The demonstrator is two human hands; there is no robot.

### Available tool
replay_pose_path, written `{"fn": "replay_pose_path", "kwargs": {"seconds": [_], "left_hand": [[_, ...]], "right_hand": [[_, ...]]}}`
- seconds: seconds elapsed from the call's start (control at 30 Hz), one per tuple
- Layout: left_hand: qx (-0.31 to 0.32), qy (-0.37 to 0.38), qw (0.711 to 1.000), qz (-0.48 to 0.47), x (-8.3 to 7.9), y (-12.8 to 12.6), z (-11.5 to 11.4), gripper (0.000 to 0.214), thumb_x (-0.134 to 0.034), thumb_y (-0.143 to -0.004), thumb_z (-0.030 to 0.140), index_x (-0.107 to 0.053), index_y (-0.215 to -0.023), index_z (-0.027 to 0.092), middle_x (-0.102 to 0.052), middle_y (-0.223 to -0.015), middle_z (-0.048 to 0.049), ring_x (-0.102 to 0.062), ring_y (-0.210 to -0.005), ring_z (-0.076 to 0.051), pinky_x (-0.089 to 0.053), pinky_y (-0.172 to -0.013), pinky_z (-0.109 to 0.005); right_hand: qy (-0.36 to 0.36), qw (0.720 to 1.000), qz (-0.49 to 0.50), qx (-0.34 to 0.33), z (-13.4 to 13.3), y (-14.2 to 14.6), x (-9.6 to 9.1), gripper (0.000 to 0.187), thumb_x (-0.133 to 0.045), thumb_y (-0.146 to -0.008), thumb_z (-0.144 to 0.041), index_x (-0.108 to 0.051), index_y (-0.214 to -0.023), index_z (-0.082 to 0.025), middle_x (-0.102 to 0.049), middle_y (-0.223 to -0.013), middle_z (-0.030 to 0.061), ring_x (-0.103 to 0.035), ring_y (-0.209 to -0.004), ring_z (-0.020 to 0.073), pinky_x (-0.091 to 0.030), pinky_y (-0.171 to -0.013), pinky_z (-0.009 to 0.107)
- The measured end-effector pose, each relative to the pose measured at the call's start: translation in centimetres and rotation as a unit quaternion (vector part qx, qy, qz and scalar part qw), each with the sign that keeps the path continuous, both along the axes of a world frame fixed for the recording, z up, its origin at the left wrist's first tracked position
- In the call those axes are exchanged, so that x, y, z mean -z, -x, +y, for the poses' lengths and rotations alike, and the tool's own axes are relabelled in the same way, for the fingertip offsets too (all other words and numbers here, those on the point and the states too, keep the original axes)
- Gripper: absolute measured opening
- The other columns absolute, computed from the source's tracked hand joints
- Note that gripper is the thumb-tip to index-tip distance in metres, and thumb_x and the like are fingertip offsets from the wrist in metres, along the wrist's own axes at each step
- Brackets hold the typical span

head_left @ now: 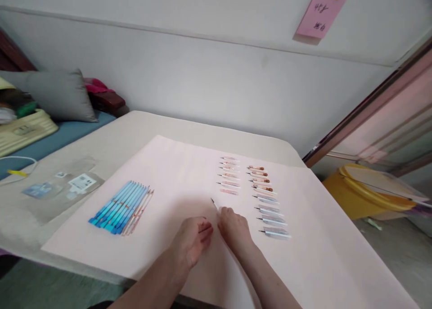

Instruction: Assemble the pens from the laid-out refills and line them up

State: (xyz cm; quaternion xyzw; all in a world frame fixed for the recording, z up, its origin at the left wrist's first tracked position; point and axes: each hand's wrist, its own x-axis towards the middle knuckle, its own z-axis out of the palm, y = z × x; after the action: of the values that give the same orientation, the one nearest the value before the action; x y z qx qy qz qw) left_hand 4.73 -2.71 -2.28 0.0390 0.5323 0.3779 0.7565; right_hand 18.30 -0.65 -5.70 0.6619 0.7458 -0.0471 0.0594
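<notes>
My right hand (233, 227) is closed around a slim white pen refill (215, 204), whose dark tip points up and left. My left hand (197, 239) is beside it with fingers curled inward; a thin dark line shows between them, too small to name. Ahead lies a short column of pinkish pen parts (230, 184), most with a dark-tipped refill alongside. Right of that runs a second column, with brown-ended printed pieces (259, 180) at the top and greyish clear pieces (272, 220) lower down. Several blue pens (121, 207) lie side by side at left, next to a few pinkish-white pens (137, 213).
A pale pink sheet (175, 165) covers much of the beige table (111, 140). Clear plastic packaging (64, 189) lies at left. Beyond are a grey cushion (62, 95) and a cream basket (29, 131). A yellow bin (361, 198) stands on the floor at right.
</notes>
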Motion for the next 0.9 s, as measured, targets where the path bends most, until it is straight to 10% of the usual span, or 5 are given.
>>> {"fn": "replay_pose_path", "kwargs": {"seconds": [0.9], "left_hand": [[-0.049, -0.128, 0.990, -0.031, 1.2, -0.4, 0.4, 0.012, -0.063, -0.065, 0.008, -0.057, -0.074, 0.013, -0.063, -0.072, -0.0062, -0.062, -0.065, -0.014, -0.047, -0.058, -0.024]], "right_hand": [[-0.051, 0.987, 0.146, -0.049, -2.0, 2.2, -2.8, 0.014, -0.041, -0.077, -0.009, -0.048, -0.086, -0.018, -0.060, -0.081, 0.0027, -0.058, -0.064, 0.0168, -0.020, -0.050, 0.027]]}}
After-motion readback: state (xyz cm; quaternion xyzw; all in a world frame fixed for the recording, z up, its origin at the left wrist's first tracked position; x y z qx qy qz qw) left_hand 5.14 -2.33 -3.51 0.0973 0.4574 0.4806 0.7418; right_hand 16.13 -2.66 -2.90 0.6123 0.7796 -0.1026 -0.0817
